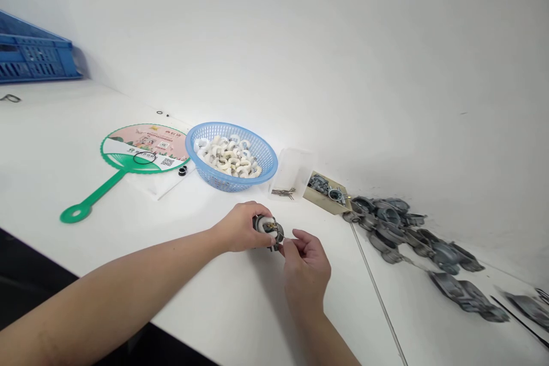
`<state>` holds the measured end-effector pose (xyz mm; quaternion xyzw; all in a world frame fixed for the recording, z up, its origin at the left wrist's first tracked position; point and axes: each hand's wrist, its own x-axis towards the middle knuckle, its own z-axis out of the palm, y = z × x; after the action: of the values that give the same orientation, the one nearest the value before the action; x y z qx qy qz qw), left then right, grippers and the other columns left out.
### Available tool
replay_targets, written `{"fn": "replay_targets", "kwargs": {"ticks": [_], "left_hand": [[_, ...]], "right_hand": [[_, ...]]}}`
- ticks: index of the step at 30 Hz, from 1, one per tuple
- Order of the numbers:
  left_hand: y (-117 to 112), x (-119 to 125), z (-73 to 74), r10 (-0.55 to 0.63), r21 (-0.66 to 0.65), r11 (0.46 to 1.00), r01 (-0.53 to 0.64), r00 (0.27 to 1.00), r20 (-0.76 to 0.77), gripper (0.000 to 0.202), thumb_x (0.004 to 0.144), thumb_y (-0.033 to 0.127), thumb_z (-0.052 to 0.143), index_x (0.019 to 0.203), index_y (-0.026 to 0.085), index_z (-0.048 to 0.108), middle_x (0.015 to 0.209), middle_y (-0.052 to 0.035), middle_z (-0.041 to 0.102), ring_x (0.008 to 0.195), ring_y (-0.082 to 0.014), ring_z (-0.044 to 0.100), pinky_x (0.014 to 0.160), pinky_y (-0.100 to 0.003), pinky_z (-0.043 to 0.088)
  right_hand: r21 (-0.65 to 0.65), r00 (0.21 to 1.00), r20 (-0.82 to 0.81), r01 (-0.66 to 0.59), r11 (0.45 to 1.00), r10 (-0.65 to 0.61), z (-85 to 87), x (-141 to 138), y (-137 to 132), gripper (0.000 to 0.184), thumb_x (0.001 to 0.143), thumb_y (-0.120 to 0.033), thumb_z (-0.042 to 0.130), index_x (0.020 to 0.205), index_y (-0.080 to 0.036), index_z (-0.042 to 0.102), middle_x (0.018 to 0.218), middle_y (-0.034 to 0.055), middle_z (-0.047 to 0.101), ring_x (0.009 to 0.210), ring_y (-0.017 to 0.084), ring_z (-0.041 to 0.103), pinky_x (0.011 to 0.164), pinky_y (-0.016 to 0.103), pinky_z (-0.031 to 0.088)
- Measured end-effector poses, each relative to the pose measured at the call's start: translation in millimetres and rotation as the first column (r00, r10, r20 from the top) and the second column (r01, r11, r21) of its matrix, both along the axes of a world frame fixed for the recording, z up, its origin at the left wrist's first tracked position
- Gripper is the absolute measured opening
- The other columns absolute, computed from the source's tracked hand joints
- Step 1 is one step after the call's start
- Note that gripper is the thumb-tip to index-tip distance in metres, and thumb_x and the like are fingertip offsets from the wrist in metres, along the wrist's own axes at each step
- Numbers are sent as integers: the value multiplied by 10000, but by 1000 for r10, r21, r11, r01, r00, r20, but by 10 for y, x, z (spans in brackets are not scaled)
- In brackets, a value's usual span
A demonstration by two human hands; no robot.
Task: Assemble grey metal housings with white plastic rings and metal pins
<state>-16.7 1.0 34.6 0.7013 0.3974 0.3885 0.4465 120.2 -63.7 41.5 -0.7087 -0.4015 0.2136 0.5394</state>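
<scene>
My left hand [251, 230] is closed around a small dark grey metal housing [279, 231], held just above the white table. Inside the housing sits a white plastic ring [266, 224] with brass-coloured bits at its middle. At the housing's right side, my right hand [306, 266] has thumb and fingers pinched together. A thin, pin-like piece seems to stick out from this pinch towards the housing, too small to make out for certain. Beyond my hands stands a blue plastic basket [231, 184] full of white curved plastic parts [229, 157].
A clear plastic box [291, 168] with thin metal pins and a tan box [328, 204] of metal parts stand right of the basket. Grey metal housings [388, 223] spread along the right. Leftwards lie a green-handled fan [105, 187] and a blue crate [38, 57].
</scene>
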Motion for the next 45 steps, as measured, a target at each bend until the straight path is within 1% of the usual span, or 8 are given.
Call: {"fn": "replay_targets", "kwargs": {"ticks": [5,11,18,27,32,38,42,45], "left_hand": [[-29,22,-15,32,13,999,-32,999,-2,366,560,297,741,904,210,652,960,-25,624,825,-184,586,718,-291,482],[-77,63,-44,100,42,994,-100,995,3,347,579,308,738,898,210,645,926,-30,624,837,-189,584,749,-311,478],[-119,124,-74,177,-19,984,-176,982,64,335,568,289,744,873,208,633,918,-30,616,831,-188,584,734,-310,488],[-122,159,-139,177,-99,981,-166,978,110,345,575,277,741,889,207,616,905,-26,625,819,-182,585,719,-297,483],[-132,163,-128,180,-92,981,-171,979,99,343,571,270,746,884,205,620,901,-22,630,817,-177,584,714,-288,482],[-135,156,-107,163,-95,984,-154,982,96,331,574,259,741,877,203,619,910,-23,627,815,-176,587,698,-282,490],[-123,155,-125,158,-98,984,-148,982,102,341,586,280,739,893,201,614,897,-23,628,807,-173,586,690,-279,493],[-109,147,-133,150,-100,985,-141,984,97,332,603,290,728,902,197,616,877,-23,629,798,-169,585,681,-273,492]], "right_hand": [[23,1000,6,7,1000,-7,3,-13,-1,277,681,-344,608,920,-204,588,666,-30,591,623,165,599,617,302,487],[63,996,84,19,998,-24,11,-36,6,283,684,-313,603,940,-190,597,669,-15,614,621,161,590,631,290,475],[86,990,138,28,996,-40,2,-49,31,288,681,-309,595,941,-183,606,634,-17,603,571,148,550,600,279,455],[50,991,137,-21,999,14,-27,-24,58,291,667,-318,583,927,-188,590,610,-20,602,555,155,546,593,288,444],[43,990,136,-35,998,28,6,-19,71,296,648,-279,563,930,-193,583,587,-32,589,517,145,529,539,271,425],[64,978,200,-75,995,61,52,-13,96,315,621,-235,552,933,-196,573,545,-46,562,515,149,538,563,282,437],[68,976,194,-110,992,95,60,11,112,318,637,-267,571,946,-189,570,554,-36,576,502,146,531,546,283,432],[72,973,157,-182,981,169,39,64,132,305,654,-307,593,933,-186,574,573,-26,586,493,135,514,518,273,420]]}}
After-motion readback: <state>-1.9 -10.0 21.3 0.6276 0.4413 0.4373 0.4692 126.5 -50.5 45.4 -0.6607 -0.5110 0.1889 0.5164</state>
